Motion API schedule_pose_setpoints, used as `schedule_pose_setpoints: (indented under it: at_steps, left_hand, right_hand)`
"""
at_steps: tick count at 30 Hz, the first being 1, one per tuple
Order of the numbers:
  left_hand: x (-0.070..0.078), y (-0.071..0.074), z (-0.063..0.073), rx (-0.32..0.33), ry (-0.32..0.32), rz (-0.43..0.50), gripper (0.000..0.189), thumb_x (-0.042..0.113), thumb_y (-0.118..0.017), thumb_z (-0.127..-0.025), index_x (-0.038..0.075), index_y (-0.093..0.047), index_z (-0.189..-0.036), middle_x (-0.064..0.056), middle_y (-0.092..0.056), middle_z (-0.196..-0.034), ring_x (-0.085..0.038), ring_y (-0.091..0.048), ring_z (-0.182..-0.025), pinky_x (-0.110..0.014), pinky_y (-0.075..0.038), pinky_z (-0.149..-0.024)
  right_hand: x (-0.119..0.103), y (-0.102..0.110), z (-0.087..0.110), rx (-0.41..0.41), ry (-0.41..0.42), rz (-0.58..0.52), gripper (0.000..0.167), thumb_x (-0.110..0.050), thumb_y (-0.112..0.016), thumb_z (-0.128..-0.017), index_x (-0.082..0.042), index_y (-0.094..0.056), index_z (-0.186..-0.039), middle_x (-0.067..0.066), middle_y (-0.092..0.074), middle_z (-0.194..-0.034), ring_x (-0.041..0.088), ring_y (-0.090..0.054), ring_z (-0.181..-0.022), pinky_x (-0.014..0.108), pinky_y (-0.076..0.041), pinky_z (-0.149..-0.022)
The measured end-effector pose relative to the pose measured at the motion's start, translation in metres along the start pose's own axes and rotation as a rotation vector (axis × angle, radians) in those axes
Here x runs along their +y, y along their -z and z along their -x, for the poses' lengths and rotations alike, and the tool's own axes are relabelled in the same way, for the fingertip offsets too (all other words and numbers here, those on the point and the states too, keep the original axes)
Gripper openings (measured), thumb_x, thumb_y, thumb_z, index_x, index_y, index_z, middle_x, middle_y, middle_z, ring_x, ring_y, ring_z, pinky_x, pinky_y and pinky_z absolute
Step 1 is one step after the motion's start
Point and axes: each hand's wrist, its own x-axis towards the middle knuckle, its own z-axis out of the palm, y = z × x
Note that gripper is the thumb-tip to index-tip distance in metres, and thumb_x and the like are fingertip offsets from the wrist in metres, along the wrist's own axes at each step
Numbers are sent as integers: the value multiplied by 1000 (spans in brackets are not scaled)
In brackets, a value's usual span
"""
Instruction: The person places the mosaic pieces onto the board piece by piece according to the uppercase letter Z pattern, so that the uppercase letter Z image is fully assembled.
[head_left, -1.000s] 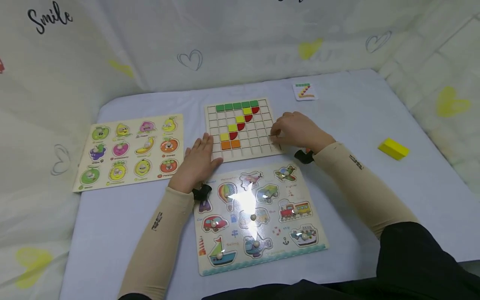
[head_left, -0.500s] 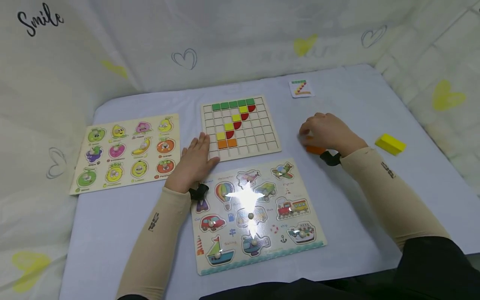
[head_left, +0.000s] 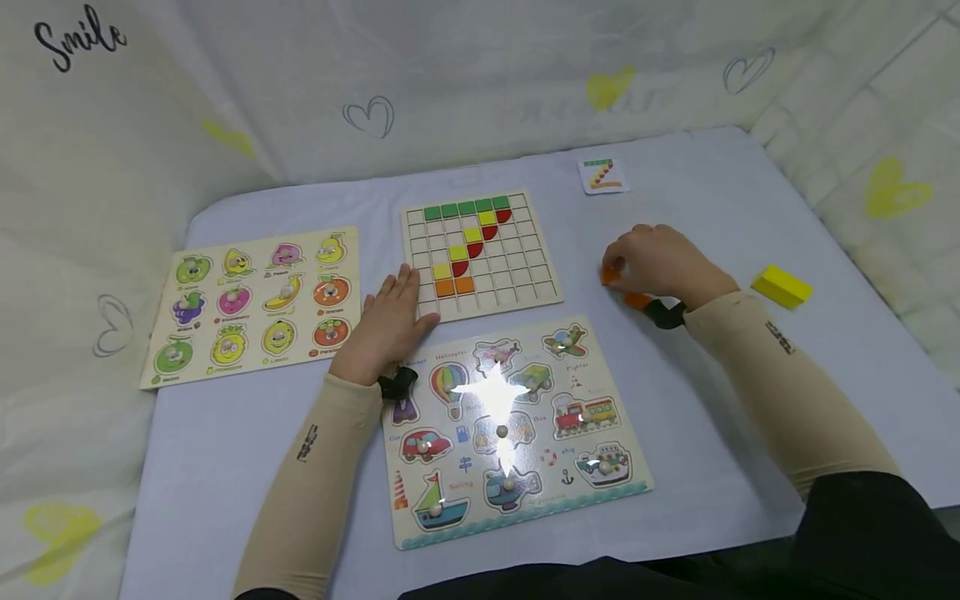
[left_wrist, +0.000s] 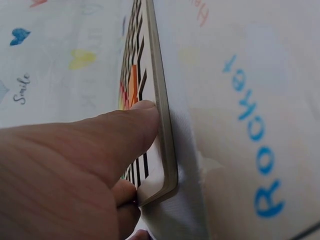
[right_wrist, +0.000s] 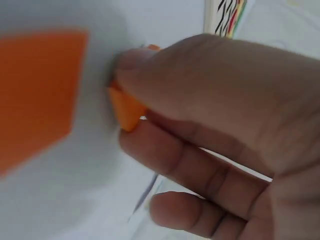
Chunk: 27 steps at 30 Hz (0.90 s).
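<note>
My right hand [head_left: 663, 265] is right of the grid board [head_left: 517, 275], pinching a small orange block [right_wrist: 127, 107] between thumb and fingers. Another orange block [head_left: 637, 301] lies on the table under that hand, close to the wrist strap; it looms large at the left of the right wrist view. My left hand [head_left: 386, 329] rests with its fingers stretched out on the board's lower left corner, the thumb along the near edge. On the board stand a row of green squares [head_left: 467, 208], a diagonal of yellow squares and red quarter-rounds [head_left: 475, 250], and two orange squares [head_left: 454, 287].
A vehicle puzzle board [head_left: 517, 500] lies in front of the grid board. To the left is a fruit puzzle board [head_left: 258, 367]. A pattern card [head_left: 602, 177] sits at the back, and a yellow block [head_left: 782, 287] lies at the right.
My right hand has moved right, from the grid board's right edge to the orange blocks, and now lifts one slightly away from the other. My left hand stays on the board.
</note>
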Motion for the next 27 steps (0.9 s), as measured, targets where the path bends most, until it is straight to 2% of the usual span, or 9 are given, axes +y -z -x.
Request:
schedule_pose_setpoints:
  at_steps: [5, 9, 17, 27]
  left_hand:
    - [-1, 0, 0, 8, -3, 3, 88, 44, -55, -106, 5, -6, -167, -12, 1, -177, -38, -2, -165, -65, -9, -130]
    - [-1, -1, 0, 7, -2, 4, 87, 44, -55, -106, 5, -5, -167, -11, 2, -177, -38, -2, -165, -65, -8, -130]
    - [-1, -3, -1, 11, -8, -8, 87, 45, -54, -106, 5, -6, -167, -11, 1, -177, -37, -4, -165, -64, -10, -130]
    - [-2, -3, -1, 20, -3, -19, 88, 46, -55, -106, 6, -7, -168, -11, 0, -177, -36, -5, -165, -64, -11, -130]
  right_hand:
    - [-20, -2, -17, 74, 102, -15, 21, -18, -81, -85, -8, -81, -104, 9, -80, -104, 31, -67, -98, 52, -52, -92]
    - [-41, -4, -34, 93, 157, -22, 23, -18, -82, -85, -8, -81, -106, 9, -79, -105, 30, -66, -98, 50, -52, -93]
    - [-78, -10, -67, 70, 256, -28, 23, -22, -82, -88, -10, -81, -107, 5, -79, -106, 27, -66, -100, 47, -52, -95]
    - [-115, -10, -91, 29, 346, -10, 21, -27, -82, -91, -16, -82, -109, 1, -80, -109, 27, -67, -110, 47, -49, -108]
